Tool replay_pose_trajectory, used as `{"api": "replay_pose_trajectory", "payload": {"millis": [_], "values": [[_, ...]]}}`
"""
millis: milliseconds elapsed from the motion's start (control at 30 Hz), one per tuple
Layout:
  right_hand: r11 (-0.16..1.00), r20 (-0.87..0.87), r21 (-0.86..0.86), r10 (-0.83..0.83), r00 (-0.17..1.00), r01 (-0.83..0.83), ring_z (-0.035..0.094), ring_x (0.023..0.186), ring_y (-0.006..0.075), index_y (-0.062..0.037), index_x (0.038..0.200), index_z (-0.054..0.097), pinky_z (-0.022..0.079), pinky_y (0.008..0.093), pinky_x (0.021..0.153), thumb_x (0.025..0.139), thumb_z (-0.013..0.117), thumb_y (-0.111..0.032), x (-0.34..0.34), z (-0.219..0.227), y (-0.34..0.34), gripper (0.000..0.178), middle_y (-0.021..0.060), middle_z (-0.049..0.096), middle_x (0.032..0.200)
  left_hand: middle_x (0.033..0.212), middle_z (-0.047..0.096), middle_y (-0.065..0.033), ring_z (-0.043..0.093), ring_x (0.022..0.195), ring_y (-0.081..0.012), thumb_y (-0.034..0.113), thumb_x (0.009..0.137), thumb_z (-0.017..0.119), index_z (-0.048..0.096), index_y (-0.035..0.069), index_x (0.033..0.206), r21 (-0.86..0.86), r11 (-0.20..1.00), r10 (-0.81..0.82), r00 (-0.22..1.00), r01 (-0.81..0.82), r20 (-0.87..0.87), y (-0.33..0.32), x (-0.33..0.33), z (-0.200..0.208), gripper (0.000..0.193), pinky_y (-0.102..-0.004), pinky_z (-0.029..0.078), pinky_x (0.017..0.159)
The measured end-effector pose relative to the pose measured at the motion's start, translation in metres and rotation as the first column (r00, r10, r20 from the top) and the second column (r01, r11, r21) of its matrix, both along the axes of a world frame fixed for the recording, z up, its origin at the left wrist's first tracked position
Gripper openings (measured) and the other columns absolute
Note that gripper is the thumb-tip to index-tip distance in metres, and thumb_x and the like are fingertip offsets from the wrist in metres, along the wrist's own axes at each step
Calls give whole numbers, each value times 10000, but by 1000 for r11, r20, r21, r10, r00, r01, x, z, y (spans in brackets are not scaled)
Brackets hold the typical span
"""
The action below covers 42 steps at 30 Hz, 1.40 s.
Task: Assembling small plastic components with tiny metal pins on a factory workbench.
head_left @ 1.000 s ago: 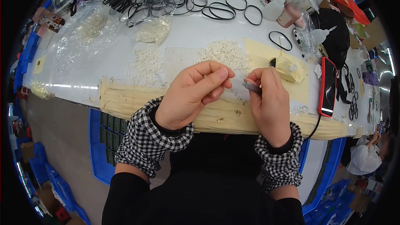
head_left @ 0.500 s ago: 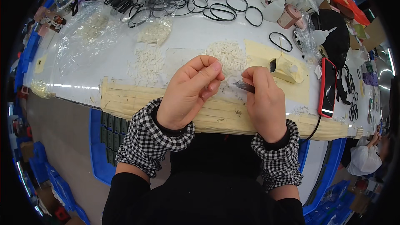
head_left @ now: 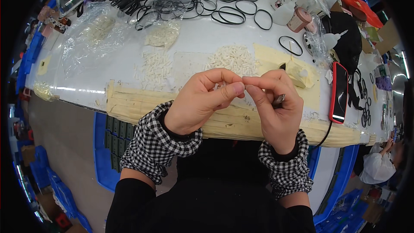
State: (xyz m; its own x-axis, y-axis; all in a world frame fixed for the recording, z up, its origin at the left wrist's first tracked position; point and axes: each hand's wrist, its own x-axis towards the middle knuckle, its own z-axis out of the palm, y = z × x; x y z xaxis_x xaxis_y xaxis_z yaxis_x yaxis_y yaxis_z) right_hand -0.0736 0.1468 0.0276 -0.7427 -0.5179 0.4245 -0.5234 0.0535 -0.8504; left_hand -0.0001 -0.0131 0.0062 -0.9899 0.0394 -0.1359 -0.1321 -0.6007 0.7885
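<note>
My left hand [head_left: 206, 98] is closed in a pinch, thumb against forefinger. Whatever sits between those fingertips is too small to name. My right hand [head_left: 281, 105] meets it tip to tip, its thumb and forefinger also pinched together. Tucked in the curled fingers of that hand is a small dark blade-like tool [head_left: 279, 100], only its end showing. Just beyond both hands lies a heap of short white tube-like pieces [head_left: 233, 59]. A second, flatter spread of such pieces [head_left: 156, 70] is to the left.
Black rubber-like loops [head_left: 228, 14] pile up at the back. Clear bags [head_left: 163, 34] lie at left. A yellow taped block [head_left: 299, 73], a red-cased phone [head_left: 339, 92] and a pink cup [head_left: 299, 19] stand at right. Beige tape [head_left: 129, 101] covers the front edge; a blue tray [head_left: 100, 151] is below.
My hands have come together at the fingertips. The right hand has turned, drawing the dark tool back into its fingers, where before its tip pointed out toward the left hand.
</note>
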Motion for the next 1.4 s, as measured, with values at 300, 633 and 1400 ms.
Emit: {"api": "replay_pose_trajectory", "payload": {"millis": [300,633,1400], "values": [[998,-98,60,3,995,3,467,584,74,-44,897,675,375,202,484,755,766,-75,7,6,-3,171,26,561,776,805,537,35,366,637,-30,208,974,538,580,56,954,49,998,51,998,-49,-29,1,0,-4,159,-167,314,586],[902,-381,424,98,919,79,553,552,217,-70,738,526,408,311,466,796,705,-391,-6,6,8,372,46,534,640,817,525,21,381,665,-38,207,980,517,546,51,922,36,996,-76,995,78,-61,-1,1,-1,169,-176,331,618],[929,-331,367,77,940,53,527,549,221,-51,718,534,411,302,483,806,719,-297,-11,8,13,320,55,524,656,841,513,-3,389,673,-58,211,982,490,522,53,906,59,998,-21,998,25,-56,0,1,-2,178,-191,326,617]]}}
